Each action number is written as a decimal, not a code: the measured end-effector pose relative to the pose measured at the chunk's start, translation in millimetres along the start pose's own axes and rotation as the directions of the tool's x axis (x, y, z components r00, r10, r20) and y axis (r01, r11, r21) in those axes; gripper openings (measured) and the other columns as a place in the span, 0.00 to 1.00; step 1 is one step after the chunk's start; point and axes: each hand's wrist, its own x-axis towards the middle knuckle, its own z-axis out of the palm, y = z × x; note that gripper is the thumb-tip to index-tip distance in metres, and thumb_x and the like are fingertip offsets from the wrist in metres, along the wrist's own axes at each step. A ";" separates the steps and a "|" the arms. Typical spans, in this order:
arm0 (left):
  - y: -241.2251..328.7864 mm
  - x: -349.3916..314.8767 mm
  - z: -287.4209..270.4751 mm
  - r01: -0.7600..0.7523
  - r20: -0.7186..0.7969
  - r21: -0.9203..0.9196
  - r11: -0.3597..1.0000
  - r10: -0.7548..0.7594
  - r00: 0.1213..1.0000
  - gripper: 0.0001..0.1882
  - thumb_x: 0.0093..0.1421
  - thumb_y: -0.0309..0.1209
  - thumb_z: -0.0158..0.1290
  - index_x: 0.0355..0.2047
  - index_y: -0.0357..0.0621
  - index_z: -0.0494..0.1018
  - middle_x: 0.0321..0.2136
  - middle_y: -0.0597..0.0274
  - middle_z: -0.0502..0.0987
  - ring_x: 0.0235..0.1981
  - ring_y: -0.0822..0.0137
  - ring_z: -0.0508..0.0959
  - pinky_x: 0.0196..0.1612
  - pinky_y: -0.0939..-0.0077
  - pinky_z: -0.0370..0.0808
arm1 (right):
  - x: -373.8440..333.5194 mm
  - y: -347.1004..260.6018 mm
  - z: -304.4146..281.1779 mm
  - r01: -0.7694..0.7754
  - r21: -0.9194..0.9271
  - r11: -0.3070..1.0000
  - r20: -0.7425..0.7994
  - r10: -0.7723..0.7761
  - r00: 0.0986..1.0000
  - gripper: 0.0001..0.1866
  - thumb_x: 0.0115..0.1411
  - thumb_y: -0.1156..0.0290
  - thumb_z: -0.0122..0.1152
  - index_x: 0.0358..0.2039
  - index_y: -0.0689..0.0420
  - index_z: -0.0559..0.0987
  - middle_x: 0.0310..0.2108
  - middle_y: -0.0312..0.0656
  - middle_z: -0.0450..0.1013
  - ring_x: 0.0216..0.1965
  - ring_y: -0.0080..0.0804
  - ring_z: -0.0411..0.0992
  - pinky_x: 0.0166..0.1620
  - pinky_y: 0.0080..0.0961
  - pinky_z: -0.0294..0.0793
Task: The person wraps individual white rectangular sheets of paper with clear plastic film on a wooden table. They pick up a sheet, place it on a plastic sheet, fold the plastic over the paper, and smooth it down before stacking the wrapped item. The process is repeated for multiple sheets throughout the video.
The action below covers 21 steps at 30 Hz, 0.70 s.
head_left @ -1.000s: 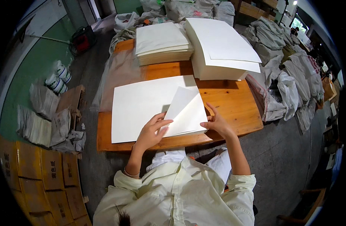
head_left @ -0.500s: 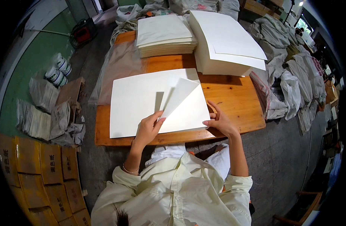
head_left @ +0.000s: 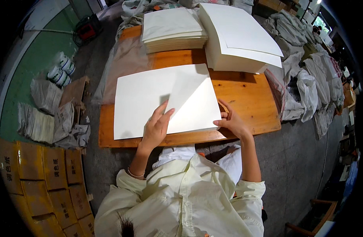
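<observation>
A low stack of large white paper sheets (head_left: 140, 87) lies at the near side of the wooden table. The top sheet's right part (head_left: 185, 85) is curled up and bent over toward the left. My left hand (head_left: 156, 126) is over the stack's near edge, its thumb and forefinger apart beside the curled sheet; whether they touch it is hard to see. At the stack's near right corner is my right hand (head_left: 233, 124). Its thumb tip touches the paper's corner, the forefinger is stretched out and the other fingers are loosely bent beside the edge.
At the table's (head_left: 248, 102) back stand a cream paper stack (head_left: 173, 27) and a taller white one (head_left: 240, 31). Clear plastic sheeting (head_left: 126, 67) covers the table's left side. Yellow-brown cartons (head_left: 51, 170) are piled at left; grey sacks (head_left: 292, 31) heap at right.
My left thumb and forefinger have spread from their pinch on the sheet's lifted corner, and the hand has moved slightly up. The right hand stays at the corner. The whole view has shifted a little.
</observation>
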 end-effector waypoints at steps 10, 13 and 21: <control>4.7 2.2 -8.4 0.085 0.246 -0.006 0.996 -0.081 0.966 0.18 0.55 0.27 0.55 0.48 0.51 0.74 0.56 0.57 0.65 0.41 0.63 0.78 0.39 0.71 0.77 | 0.4 0.9 3.4 0.053 -0.013 0.999 -0.020 -0.053 0.998 0.50 0.47 0.78 0.69 0.65 0.58 0.48 0.33 0.43 0.75 0.33 0.23 0.73 0.38 0.18 0.72; 2.3 1.5 -5.4 0.019 0.097 0.030 0.999 -0.022 0.995 0.20 0.56 0.21 0.51 0.49 0.50 0.73 0.56 0.54 0.66 0.40 0.62 0.78 0.38 0.71 0.77 | -1.1 0.2 -2.5 0.026 0.009 1.000 0.019 -0.027 0.999 0.50 0.47 0.78 0.69 0.66 0.58 0.48 0.33 0.43 0.75 0.34 0.23 0.73 0.38 0.19 0.72; 17.3 11.7 -13.5 -0.018 0.329 0.021 1.000 0.010 0.944 0.22 0.48 0.31 0.62 0.46 0.52 0.75 0.54 0.57 0.67 0.38 0.64 0.79 0.39 0.73 0.78 | 5.0 4.5 4.3 0.027 -0.133 0.991 -0.058 -0.035 0.998 0.50 0.46 0.80 0.69 0.65 0.59 0.48 0.33 0.42 0.75 0.34 0.23 0.73 0.37 0.17 0.71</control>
